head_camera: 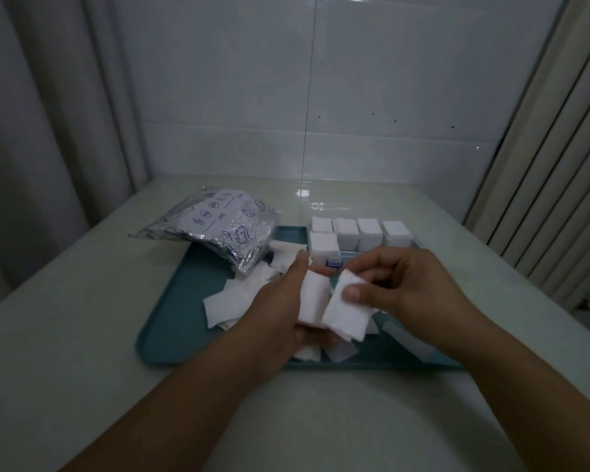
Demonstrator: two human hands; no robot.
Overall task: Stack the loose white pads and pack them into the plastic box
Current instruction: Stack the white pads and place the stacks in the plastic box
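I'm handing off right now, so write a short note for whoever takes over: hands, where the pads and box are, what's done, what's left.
Left hand: grips a small stack of pads above the tray.
Right hand: pinches a second stack beside it, thumb on top.
Box: clear plastic, at the tray's far edge, with five pad stacks standing in it.
Loose pads: a heap on the tray left of the hands, a few under them.
Foil bag: at the tray's far left corner.
Done: the box is partly packed.
Left: probably join the two held stacks, put them in the box, then stack the heap.

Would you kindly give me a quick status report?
Left hand grips pad stack; right hand pinches pad. Box part filled. Nothing blocking.
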